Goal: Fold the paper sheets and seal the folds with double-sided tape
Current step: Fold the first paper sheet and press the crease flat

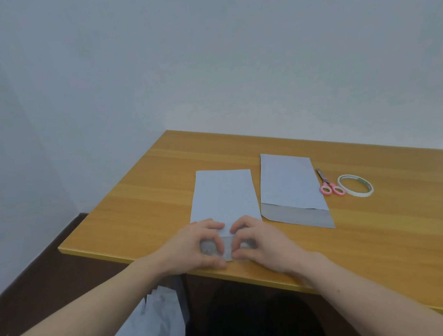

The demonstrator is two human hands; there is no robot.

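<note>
Two folded sheets lie on the table: the right-hand sheet looks finished to me, its bottom flap turned up, while the near sheet sits at the table's front edge with its bottom flap only now being worked. My left hand and right hand both pinch that flap between curled fingers and thumbs, pressing it down. The tape roll and scissors rest beside the finished sheet, and more loose sheets wait below the table, so I judge much is left.
</note>
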